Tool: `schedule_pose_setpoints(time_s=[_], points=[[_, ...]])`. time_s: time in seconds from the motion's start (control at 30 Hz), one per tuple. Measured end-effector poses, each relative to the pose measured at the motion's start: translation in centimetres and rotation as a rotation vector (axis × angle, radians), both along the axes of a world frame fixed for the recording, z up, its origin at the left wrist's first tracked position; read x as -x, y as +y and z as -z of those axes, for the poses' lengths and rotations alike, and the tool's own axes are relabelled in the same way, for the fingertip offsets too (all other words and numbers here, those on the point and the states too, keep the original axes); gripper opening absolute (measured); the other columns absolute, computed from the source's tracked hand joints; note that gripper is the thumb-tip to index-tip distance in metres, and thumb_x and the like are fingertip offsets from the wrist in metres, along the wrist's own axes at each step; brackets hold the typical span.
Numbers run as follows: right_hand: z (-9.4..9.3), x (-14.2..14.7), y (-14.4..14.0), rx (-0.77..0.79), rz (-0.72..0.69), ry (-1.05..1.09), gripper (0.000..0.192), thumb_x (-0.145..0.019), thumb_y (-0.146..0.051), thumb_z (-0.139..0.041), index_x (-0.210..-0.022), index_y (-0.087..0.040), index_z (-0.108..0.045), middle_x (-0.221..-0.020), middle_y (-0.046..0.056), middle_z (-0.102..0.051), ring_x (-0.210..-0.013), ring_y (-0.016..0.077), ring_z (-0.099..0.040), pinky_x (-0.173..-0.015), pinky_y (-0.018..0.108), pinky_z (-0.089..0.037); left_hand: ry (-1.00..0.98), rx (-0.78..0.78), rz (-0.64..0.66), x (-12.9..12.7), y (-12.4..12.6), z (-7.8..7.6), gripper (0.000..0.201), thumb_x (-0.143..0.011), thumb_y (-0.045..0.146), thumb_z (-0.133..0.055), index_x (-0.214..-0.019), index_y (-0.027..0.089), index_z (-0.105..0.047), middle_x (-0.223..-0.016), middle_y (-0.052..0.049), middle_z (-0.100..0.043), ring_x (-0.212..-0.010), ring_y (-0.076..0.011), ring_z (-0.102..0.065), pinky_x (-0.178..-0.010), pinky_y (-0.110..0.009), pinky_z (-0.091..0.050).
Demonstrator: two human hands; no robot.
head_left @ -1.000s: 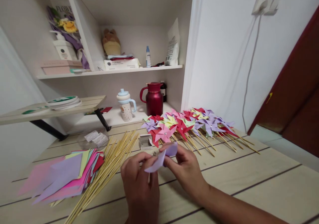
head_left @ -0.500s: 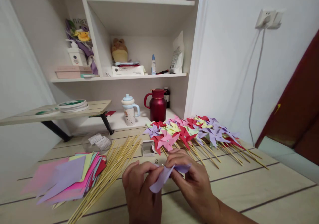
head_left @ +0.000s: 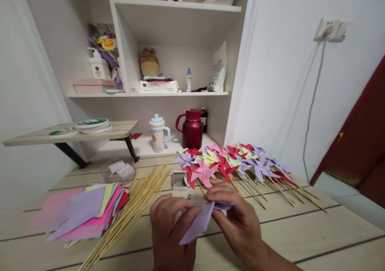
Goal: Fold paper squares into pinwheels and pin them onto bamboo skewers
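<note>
**Two hands folding a purple paper square over a craft desk**

Seen from the person's head, looking down. At 6 o'clock, low in the view, the left hand (head_left: 171, 231) and the right hand (head_left: 237, 219) meet over a pale wooden desk (head_left: 315, 231). Both grasp one piece of purple paper (head_left: 200, 223): the left hand pinches its near left edge between thumb and fingertips, and the right hand pinches the folded top corner. The paper is held just above the desk, its lower point hanging toward 6 o'clock.

At 9 o'clock from the hands lies a fanned stack of paper squares (head_left: 81, 210) in pink, purple, yellow and red. Just beside it, a bundle of thin wooden sticks (head_left: 135, 206) runs from 7 o'clock up toward 1 o'clock. At 12 o'clock, close to the fingers, sits a small open white box (head_left: 179, 180), with a small metal pin head (head_left: 189, 196) just beside it. From 12 to 2 o'clock spreads a row of finished paper pinwheels (head_left: 228, 162) on sticks, in red, pink, purple and yellow.

Farther back at 12 o'clock, on a white shelf, stand a red jug (head_left: 192, 128) and a small lidded cup (head_left: 158, 133).
</note>
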State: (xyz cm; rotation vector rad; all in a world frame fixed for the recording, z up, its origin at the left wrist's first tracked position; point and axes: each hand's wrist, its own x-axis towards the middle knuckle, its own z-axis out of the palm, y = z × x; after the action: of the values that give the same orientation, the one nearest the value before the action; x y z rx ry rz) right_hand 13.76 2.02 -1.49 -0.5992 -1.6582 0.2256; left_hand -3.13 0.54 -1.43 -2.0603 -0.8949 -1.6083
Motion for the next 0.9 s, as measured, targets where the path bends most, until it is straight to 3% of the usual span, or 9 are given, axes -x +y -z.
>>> schedule_pose_setpoints(time_s=[0.17, 0.4, 0.47, 0.63, 0.9], points=[[-0.1, -0.4, 0.3, 0.033, -0.059, 0.010, 0.033, -0.083, -0.010, -0.067, -0.109, -0.030, -0.061, -0.095, 0.003, -0.068, -0.095, 0.0223, -0.061, -0.092, 0.042, -0.045, 0.178, -0.130, -0.056, 1.2, 0.0, -0.9, 0.025, -0.077, 0.008, -0.063, -0.097, 0.023, -0.067, -0.080, -0.001, -0.068, -0.080, -0.0166, -0.061, -0.094, -0.037, -0.039], [-0.4, -0.3, 0.2, 0.149, -0.225, 0.052, 0.035, -0.080, -0.017, -0.074, -0.109, -0.032, -0.062, -0.095, 0.001, -0.067, -0.095, 0.0213, -0.062, -0.086, 0.037, -0.049, 0.104, -0.127, -0.077, 2.2, 0.1, -1.6, 0.023, -0.079, 0.009, -0.062, -0.097, 0.022, -0.069, -0.085, -0.004, -0.065, -0.085, -0.0189, -0.057, -0.096, -0.040, -0.036], [0.0, -0.4, 0.4, 0.189, -0.203, 0.076, 0.039, -0.079, -0.018, -0.075, -0.112, -0.033, -0.061, -0.098, 0.001, -0.066, -0.095, 0.0198, -0.062, -0.085, 0.034, -0.049, 0.038, -0.063, -0.068, 2.0, 0.2, -1.6, 0.019, -0.081, 0.012, -0.063, -0.095, 0.024, -0.069, -0.087, -0.003, -0.063, -0.086, -0.0190, -0.056, -0.093, -0.038, -0.038], [1.1, -0.4, 1.0, 0.316, -0.102, 0.119, 0.050, -0.073, -0.024, -0.081, -0.116, -0.037, -0.058, -0.108, 0.000, -0.063, -0.101, 0.0197, -0.059, -0.090, 0.032, -0.047, -0.158, 0.269, -0.037, 0.9, 0.3, -1.4, 0.011, -0.082, 0.022, -0.068, -0.089, 0.029, -0.070, -0.090, 0.001, -0.059, -0.085, -0.0168, -0.058, -0.076, -0.031, -0.044], [0.3, -0.3, 1.4, 0.349, -0.161, 0.155, 0.063, -0.066, -0.037, -0.085, -0.122, -0.037, -0.056, -0.124, 0.003, -0.054, -0.120, 0.0256, -0.049, -0.102, 0.038, -0.040, -0.180, 0.285, -0.031, 0.6, 0.4, -1.3, 0.004, -0.081, 0.024, -0.069, -0.084, 0.027, -0.068, -0.088, 0.002, -0.060, -0.084, -0.0158, -0.059, -0.075, -0.030, -0.044]])
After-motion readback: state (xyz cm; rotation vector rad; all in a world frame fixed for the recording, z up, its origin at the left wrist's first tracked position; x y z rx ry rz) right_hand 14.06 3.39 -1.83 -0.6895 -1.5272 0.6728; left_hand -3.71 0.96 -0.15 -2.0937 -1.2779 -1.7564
